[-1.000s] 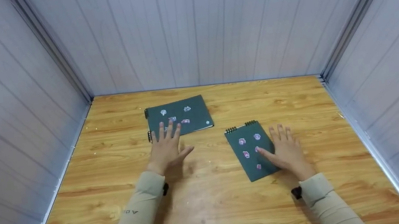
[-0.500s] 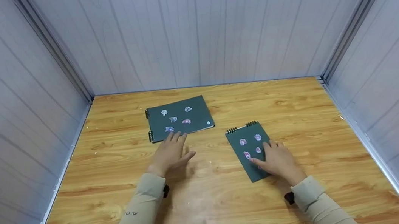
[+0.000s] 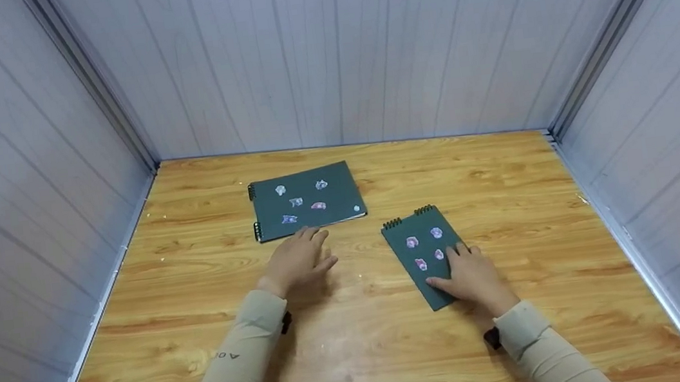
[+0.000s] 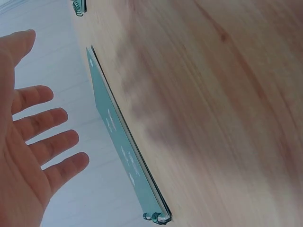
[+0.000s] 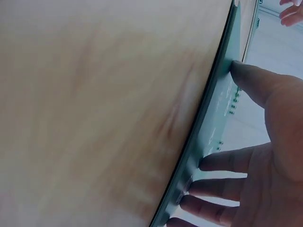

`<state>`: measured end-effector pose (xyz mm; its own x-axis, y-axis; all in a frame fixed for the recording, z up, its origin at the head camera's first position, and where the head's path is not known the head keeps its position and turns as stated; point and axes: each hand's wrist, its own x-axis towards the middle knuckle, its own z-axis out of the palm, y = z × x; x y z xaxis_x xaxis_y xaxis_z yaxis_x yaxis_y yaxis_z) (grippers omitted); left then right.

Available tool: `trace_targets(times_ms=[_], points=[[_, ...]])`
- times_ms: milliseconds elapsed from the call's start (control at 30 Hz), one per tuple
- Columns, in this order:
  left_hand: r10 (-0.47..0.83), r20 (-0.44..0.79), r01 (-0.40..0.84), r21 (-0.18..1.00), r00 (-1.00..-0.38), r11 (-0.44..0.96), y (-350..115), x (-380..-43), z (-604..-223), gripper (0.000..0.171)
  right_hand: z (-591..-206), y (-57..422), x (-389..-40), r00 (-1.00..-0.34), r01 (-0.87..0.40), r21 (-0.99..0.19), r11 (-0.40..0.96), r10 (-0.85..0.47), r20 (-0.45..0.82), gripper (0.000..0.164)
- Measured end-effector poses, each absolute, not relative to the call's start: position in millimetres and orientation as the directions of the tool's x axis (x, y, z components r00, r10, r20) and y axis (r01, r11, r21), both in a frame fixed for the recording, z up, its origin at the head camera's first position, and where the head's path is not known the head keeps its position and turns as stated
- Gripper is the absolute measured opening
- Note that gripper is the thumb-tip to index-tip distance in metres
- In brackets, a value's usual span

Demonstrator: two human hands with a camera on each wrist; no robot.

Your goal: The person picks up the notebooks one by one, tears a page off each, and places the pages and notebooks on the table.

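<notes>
A dark green spiral notebook [image 3: 331,195] with several small stickers lies sideways toward the back, its rings on the left. My left hand [image 3: 295,262] hovers just in front of its near edge; in the left wrist view the fingers [image 4: 45,124] are extended and hold nothing. A smaller green spiral notebook [image 3: 402,245], also stickered, lies to the right with its rings at the far end. My right hand [image 3: 475,275] rests on its lower right part, the thumb on the cover. Seen from the right wrist, the fairly straight fingers [image 5: 222,189] reach the cover along its edge.
The wood-grain table [image 3: 347,359] is bounded by pale panels at the back [image 3: 336,55], left [image 3: 22,191] and right [image 3: 663,132]. Tiny white specks lie on the table's left side.
My right hand has moved left and down onto the smaller notebook, which has turned slightly. My left hand has drawn back from over the larger notebook to its near edge.
</notes>
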<state>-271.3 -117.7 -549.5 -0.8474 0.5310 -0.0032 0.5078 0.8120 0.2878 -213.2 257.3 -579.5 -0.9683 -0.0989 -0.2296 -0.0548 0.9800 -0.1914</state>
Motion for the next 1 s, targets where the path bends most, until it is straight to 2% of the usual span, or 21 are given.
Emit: trace_targets(times_ms=[200,467,700,1000], points=[[0.584,0.038,0.571,0.27,-0.811,0.775,-108,-278,-550,0.064,-576,263,-218,-0.959,-0.095,-0.252,0.963,-0.157,-0.237,0.098],[0.615,-0.001,0.593,0.268,-0.788,0.76,-85,-275,-557,0.064,-575,261,-228,-0.926,-0.18,-0.328,0.927,-0.273,-0.261,0.096],[0.676,0.013,0.665,0.191,-0.737,0.722,-70,-275,-568,0.056,-577,258,-233,-0.894,-0.239,-0.4,0.885,-0.361,-0.264,0.092],[0.671,-0.055,0.655,0.171,-0.739,0.736,-54,-272,-569,0.053,-576,252,-246,-0.846,-0.283,-0.45,0.847,-0.442,-0.299,0.087]])
